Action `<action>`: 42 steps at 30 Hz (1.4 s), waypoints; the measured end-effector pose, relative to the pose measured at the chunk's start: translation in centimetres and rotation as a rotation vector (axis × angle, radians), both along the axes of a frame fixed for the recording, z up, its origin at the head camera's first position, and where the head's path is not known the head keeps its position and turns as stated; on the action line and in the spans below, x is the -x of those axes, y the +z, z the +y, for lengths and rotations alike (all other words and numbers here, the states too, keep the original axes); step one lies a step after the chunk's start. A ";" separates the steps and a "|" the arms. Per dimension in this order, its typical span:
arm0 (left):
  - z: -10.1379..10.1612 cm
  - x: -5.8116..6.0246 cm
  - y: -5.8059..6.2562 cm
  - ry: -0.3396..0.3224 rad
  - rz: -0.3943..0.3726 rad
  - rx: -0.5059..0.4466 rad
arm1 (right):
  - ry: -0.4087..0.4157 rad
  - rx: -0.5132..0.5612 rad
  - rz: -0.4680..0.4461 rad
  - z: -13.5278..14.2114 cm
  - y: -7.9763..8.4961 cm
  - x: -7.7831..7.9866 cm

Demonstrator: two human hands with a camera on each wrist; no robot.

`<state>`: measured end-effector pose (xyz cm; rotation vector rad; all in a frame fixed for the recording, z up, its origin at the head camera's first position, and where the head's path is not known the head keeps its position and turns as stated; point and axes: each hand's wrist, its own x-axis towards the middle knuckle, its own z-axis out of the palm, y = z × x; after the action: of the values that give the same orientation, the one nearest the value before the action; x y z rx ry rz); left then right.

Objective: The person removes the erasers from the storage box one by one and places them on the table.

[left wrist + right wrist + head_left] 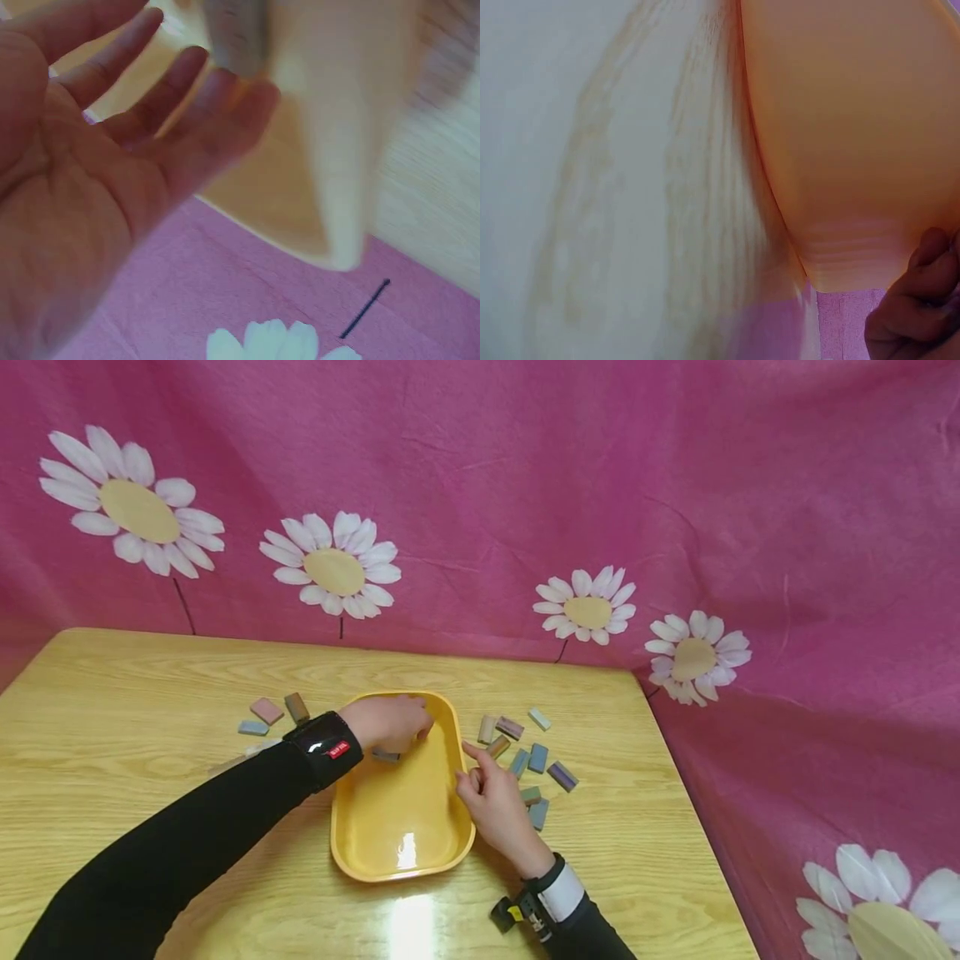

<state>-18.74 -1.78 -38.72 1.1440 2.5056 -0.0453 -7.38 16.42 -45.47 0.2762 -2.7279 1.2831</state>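
A yellow tray (401, 827) stands on the table, with a small grey block (386, 755) inside it, partly hidden by my left hand. That left hand (393, 722) reaches over the far part of the tray. Its fingers spread loosely in the left wrist view, and a blurred grey block (236, 34) appears just past the fingertips; I see nothing gripped. At the tray's right side is my right hand (498, 802), its index finger and thumb extended at the rim and the other fingers bent. In the right wrist view only part of the right hand (919, 311) shows beside the tray wall.
Right of the tray lie several small coloured blocks, among them a blue one (537, 758) and a purple one (562, 776). Left of it are a pink block (267, 711), a brown block (297, 707) and a light blue block (253, 727). A pink flowered cloth (465, 510) hangs behind.
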 end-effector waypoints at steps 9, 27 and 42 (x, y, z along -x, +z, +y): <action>-0.3 -0.2 -1.4 0.025 0.009 -0.037 | 0.000 -0.002 0.001 -0.1 0.1 0.0; -4.4 -1.3 2.8 -0.004 0.093 -0.262 | 0.046 -0.040 -0.004 -0.5 -0.4 -0.1; -10.8 -2.2 2.8 0.093 0.055 -0.288 | -0.025 -0.060 0.029 0.6 0.1 0.5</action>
<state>-16.59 -12.53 -35.95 1.1438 2.6739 0.3231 -7.91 17.05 -45.42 0.2631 -2.7403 1.1826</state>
